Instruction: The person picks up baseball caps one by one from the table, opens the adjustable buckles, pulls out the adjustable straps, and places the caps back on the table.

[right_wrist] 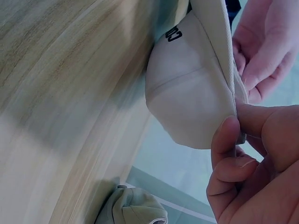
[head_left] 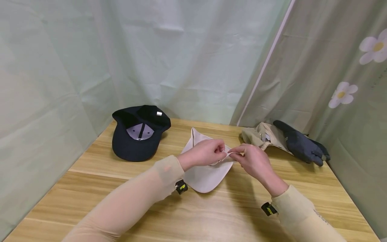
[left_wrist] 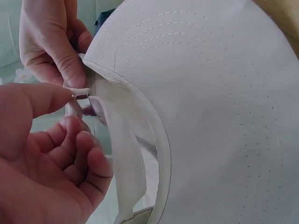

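Observation:
An off-white baseball cap (head_left: 205, 179) lies at the middle of the table, its brim toward me and its hollow side up. My left hand (head_left: 208, 153) pinches a narrow strap (left_wrist: 124, 163) at the cap's back opening between thumb and fingertips. Opposite it, my right hand (head_left: 255, 161) grips the edge of the cap beside that strap, thumb against fingers. Both sets of fingertips are close together in the left wrist view. Dark lettering (right_wrist: 174, 35) shows on the crown in the right wrist view. The fingers partly cover the strap's fastening.
A navy cap (head_left: 136, 151) sits upturned at the back left of the wooden table (head_left: 193, 218). At the back right, a beige cap (head_left: 254, 136) lies against a dark blue cap (head_left: 305, 148). Pale curtains (head_left: 196, 67) hang behind and at both sides.

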Tool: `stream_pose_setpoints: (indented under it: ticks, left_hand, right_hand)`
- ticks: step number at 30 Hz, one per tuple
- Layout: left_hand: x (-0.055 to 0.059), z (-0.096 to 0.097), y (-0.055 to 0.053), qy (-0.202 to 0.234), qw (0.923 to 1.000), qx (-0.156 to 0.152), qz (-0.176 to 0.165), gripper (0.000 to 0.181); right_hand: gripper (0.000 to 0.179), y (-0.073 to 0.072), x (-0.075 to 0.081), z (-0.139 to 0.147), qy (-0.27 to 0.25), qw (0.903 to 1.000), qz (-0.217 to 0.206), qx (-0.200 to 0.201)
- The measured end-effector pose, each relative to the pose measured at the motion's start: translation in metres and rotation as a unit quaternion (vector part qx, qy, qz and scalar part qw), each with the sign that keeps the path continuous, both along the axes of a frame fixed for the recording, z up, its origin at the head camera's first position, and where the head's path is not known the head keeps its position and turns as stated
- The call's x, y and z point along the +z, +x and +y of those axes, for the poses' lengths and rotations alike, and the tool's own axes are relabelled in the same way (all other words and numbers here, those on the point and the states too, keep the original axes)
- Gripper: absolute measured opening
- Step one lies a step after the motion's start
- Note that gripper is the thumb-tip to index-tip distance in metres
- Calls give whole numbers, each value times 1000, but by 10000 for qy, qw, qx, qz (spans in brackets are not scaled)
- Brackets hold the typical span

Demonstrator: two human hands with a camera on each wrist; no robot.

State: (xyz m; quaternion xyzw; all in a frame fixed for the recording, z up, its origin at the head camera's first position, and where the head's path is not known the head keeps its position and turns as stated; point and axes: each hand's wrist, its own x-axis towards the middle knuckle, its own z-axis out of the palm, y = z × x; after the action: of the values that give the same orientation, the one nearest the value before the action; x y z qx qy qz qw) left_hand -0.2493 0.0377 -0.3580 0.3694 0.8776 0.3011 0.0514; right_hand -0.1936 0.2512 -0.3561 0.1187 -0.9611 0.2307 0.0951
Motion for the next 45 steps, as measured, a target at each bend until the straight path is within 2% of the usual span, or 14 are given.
stream_pose_setpoints:
  ticks: [4,10,16,20,24,31,45]
  left_hand:
    - [-1,1,1,-56,9998,111,-147,7]
    - [-2,2,1,11,9992,116,-374,25]
    - [-1,2,0,-33,9988,351,-331,9]
    - [2,0,0,13,9981,443,-432,8]
    - [3,-3,0,56,9980,519,-342,5]
    - [2,-8,0,103,9987,458,-190,7]
    - [0,-17,2,547,9952,463,-668,10]
  right_hand:
    - [10,0,-1,-2,35,10000,71,45]
    - [9,1,-1,-4,103,9996,240,120]
    - [10,3,-1,-3,107,9998,128,71]
    - [11,3,-2,-1,91,9999,94,27]
    - [11,2,-3,1,77,9999,66,18]
    - [10,3,-6,2,-13,10000,38,91]
    - [10,3,-10,3,160,9996,158,149]
